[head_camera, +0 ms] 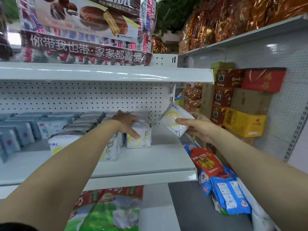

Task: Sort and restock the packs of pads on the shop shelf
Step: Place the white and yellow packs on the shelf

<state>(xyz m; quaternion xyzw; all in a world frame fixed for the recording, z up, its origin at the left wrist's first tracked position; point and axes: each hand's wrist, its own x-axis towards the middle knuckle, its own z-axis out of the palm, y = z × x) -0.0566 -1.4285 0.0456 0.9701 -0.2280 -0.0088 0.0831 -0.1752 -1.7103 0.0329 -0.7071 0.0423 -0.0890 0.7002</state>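
Several white packs (55, 145) already stand in a row on the shelf (158, 164), with grey packs (86, 121) stacked at their 10 o'clock. The left hand (126, 121) grasps the end pack (143, 144), thumb on its front, while the right hand (200, 127) pinches a loose pack (175, 120) (tilted, in mid-air) at its 3 o'clock. Restocking looks well underway, with bare shelf at the right end left to fill.
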